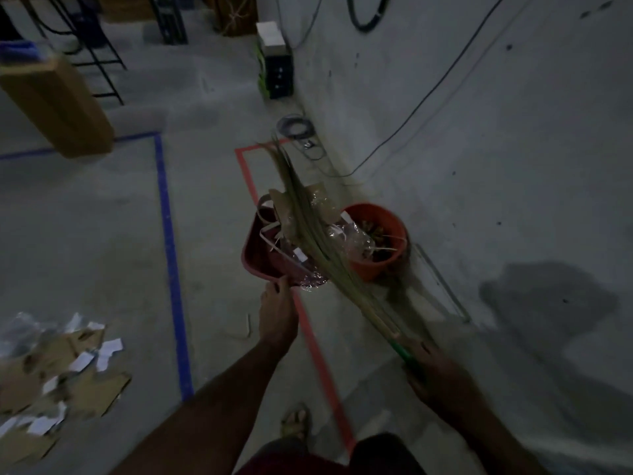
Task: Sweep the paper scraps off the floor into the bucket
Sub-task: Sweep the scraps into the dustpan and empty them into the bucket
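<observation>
My left hand grips the near edge of a dark red dustpan loaded with cardboard, paper strips and clear plastic. The pan is held next to an orange bucket that has scraps inside. My right hand is shut on the green handle of a straw broom, whose bristles lie across the load on the pan. A pile of cardboard and white paper scraps lies on the floor at the lower left.
Blue tape and red tape lines mark the concrete floor. A wall with hanging cables rises on the right. A cardboard box, metal frame and black box stand farther back. My sandalled foot is below.
</observation>
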`<state>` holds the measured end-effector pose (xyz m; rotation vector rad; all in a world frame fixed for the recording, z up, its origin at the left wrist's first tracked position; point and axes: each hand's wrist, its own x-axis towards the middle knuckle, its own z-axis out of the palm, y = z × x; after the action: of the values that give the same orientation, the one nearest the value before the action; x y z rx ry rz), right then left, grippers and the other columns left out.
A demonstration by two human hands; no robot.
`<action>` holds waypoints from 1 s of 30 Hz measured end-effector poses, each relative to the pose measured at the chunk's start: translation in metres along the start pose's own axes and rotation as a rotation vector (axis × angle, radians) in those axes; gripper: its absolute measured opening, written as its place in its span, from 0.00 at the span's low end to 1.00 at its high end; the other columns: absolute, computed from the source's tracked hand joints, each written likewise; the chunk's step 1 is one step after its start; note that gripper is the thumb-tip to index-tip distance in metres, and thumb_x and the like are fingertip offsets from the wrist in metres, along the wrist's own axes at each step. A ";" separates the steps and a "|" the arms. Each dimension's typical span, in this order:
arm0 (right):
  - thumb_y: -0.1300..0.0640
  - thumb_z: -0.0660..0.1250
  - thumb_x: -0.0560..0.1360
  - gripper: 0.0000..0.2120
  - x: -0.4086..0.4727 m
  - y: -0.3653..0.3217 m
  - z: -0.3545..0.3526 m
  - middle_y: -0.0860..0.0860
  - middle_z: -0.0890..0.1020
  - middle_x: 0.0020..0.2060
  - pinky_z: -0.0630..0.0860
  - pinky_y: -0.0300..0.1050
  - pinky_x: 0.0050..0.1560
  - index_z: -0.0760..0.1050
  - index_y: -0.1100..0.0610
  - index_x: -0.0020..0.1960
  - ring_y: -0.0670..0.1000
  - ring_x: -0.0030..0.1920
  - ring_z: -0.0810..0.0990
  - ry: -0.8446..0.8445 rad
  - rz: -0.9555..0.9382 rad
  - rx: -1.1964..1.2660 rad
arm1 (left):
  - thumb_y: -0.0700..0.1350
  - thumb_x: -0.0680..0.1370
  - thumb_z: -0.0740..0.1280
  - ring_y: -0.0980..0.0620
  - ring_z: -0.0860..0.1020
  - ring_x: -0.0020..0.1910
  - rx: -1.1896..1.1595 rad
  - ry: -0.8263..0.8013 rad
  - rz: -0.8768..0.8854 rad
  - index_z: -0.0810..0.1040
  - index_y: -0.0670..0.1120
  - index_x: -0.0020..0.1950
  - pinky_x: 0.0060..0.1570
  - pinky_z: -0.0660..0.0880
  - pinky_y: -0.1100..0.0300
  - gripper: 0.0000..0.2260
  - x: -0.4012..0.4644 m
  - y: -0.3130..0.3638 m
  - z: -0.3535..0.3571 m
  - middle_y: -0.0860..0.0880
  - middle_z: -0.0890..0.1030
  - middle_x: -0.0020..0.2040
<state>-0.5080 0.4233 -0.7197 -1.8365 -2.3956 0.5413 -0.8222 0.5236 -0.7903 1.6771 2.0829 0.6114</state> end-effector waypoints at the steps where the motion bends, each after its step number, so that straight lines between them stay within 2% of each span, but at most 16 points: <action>1: 0.47 0.63 0.76 0.28 0.004 0.011 -0.011 0.47 0.76 0.46 0.76 0.45 0.34 0.61 0.39 0.75 0.48 0.39 0.76 -0.005 0.017 -0.005 | 0.41 0.79 0.59 0.39 0.73 0.53 -0.011 -0.022 0.008 0.68 0.49 0.65 0.47 0.76 0.43 0.14 0.011 0.016 0.010 0.42 0.72 0.57; 3: 0.51 0.68 0.75 0.33 0.016 0.035 -0.030 0.45 0.74 0.45 0.74 0.41 0.30 0.60 0.36 0.75 0.46 0.36 0.75 -0.034 0.062 0.006 | 0.41 0.80 0.59 0.40 0.73 0.53 -0.030 -0.042 0.008 0.68 0.49 0.66 0.47 0.76 0.43 0.14 0.036 0.045 0.034 0.43 0.72 0.57; 5: 0.52 0.70 0.74 0.35 0.034 0.067 -0.041 0.40 0.69 0.44 0.69 0.36 0.26 0.58 0.34 0.75 0.43 0.32 0.72 -0.044 0.104 0.003 | 0.39 0.79 0.60 0.41 0.74 0.52 -0.022 -0.068 0.003 0.68 0.49 0.65 0.46 0.76 0.45 0.15 0.060 0.072 0.062 0.42 0.73 0.56; 7: 0.52 0.70 0.74 0.35 0.058 0.104 -0.046 0.38 0.67 0.45 0.65 0.32 0.26 0.58 0.35 0.74 0.40 0.32 0.69 -0.053 0.125 0.002 | 0.37 0.77 0.60 0.41 0.75 0.49 0.009 -0.117 -0.001 0.67 0.49 0.64 0.44 0.77 0.45 0.17 0.084 0.094 0.096 0.42 0.73 0.54; 11: 0.47 0.65 0.77 0.30 0.103 0.180 -0.046 0.42 0.74 0.53 0.76 0.40 0.36 0.57 0.34 0.75 0.44 0.41 0.78 -0.113 0.167 0.052 | 0.35 0.75 0.58 0.41 0.73 0.50 0.079 -0.218 -0.021 0.64 0.47 0.66 0.43 0.75 0.47 0.20 0.129 0.134 0.156 0.42 0.71 0.58; 14: 0.45 0.64 0.78 0.28 0.148 0.244 -0.040 0.45 0.75 0.56 0.78 0.43 0.43 0.59 0.35 0.75 0.46 0.48 0.79 -0.158 0.180 0.097 | 0.36 0.76 0.60 0.40 0.73 0.51 0.093 -0.259 -0.090 0.63 0.47 0.67 0.43 0.74 0.45 0.20 0.166 0.167 0.206 0.41 0.70 0.58; 16: 0.38 0.59 0.78 0.26 0.179 0.284 -0.029 0.46 0.75 0.57 0.78 0.45 0.46 0.62 0.40 0.75 0.48 0.50 0.80 -0.202 0.200 0.073 | 0.37 0.77 0.60 0.39 0.73 0.53 0.093 -0.284 -0.140 0.62 0.47 0.70 0.47 0.76 0.44 0.22 0.192 0.182 0.241 0.40 0.70 0.58; 18: 0.27 0.47 0.75 0.35 0.207 0.320 -0.012 0.49 0.79 0.56 0.79 0.44 0.47 0.69 0.46 0.72 0.50 0.49 0.81 -0.177 0.212 0.055 | 0.38 0.78 0.60 0.39 0.73 0.56 0.134 -0.328 -0.165 0.62 0.46 0.71 0.50 0.75 0.45 0.22 0.218 0.193 0.275 0.39 0.70 0.61; 19: 0.26 0.44 0.75 0.37 0.221 0.336 -0.001 0.50 0.80 0.53 0.80 0.43 0.44 0.73 0.50 0.68 0.50 0.46 0.82 -0.165 0.196 0.052 | 0.38 0.79 0.61 0.39 0.73 0.57 0.142 -0.349 -0.175 0.62 0.46 0.72 0.52 0.75 0.46 0.22 0.231 0.197 0.291 0.39 0.70 0.62; 21: 0.32 0.45 0.79 0.34 0.248 0.362 0.021 0.51 0.81 0.46 0.81 0.42 0.36 0.77 0.55 0.62 0.49 0.39 0.82 -0.122 0.120 0.020 | 0.39 0.79 0.60 0.40 0.73 0.59 0.158 -0.375 -0.191 0.62 0.46 0.74 0.55 0.76 0.46 0.22 0.259 0.201 0.319 0.39 0.71 0.64; 23: 0.34 0.48 0.80 0.30 0.278 0.382 0.043 0.50 0.80 0.43 0.80 0.42 0.33 0.74 0.54 0.63 0.49 0.37 0.81 -0.106 0.104 0.004 | 0.40 0.80 0.60 0.39 0.74 0.60 0.195 -0.417 -0.187 0.63 0.46 0.72 0.56 0.75 0.46 0.20 0.287 0.201 0.339 0.39 0.72 0.65; 25: 0.29 0.44 0.77 0.34 0.304 0.396 0.059 0.49 0.79 0.45 0.78 0.40 0.37 0.73 0.52 0.62 0.48 0.41 0.82 -0.116 0.188 -0.003 | 0.43 0.81 0.60 0.39 0.76 0.60 0.288 -0.497 -0.142 0.67 0.44 0.69 0.55 0.75 0.47 0.16 0.316 0.207 0.350 0.40 0.75 0.63; 26: 0.29 0.46 0.77 0.32 0.313 0.400 0.064 0.48 0.79 0.46 0.74 0.38 0.39 0.73 0.51 0.63 0.48 0.44 0.81 -0.145 0.238 -0.007 | 0.44 0.81 0.60 0.38 0.77 0.60 0.338 -0.524 -0.117 0.69 0.43 0.67 0.54 0.75 0.48 0.15 0.329 0.212 0.352 0.40 0.76 0.62; 28: 0.39 0.58 0.79 0.22 0.324 0.404 0.069 0.48 0.79 0.50 0.68 0.36 0.41 0.72 0.50 0.66 0.48 0.47 0.80 -0.201 0.283 -0.020 | 0.46 0.82 0.59 0.38 0.78 0.59 0.449 -0.552 -0.071 0.73 0.42 0.64 0.52 0.74 0.49 0.13 0.343 0.221 0.349 0.41 0.79 0.60; 30: 0.46 0.62 0.78 0.20 0.322 0.402 0.068 0.49 0.79 0.51 0.69 0.37 0.41 0.71 0.51 0.68 0.50 0.48 0.80 -0.227 0.317 0.005 | 0.46 0.83 0.58 0.40 0.79 0.56 0.525 -0.550 -0.044 0.75 0.43 0.61 0.46 0.73 0.51 0.12 0.350 0.227 0.343 0.42 0.80 0.57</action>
<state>-0.2467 0.8016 -0.9614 -2.2816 -2.2333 0.8213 -0.5193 0.9381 -0.9576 1.7832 1.9402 -0.4201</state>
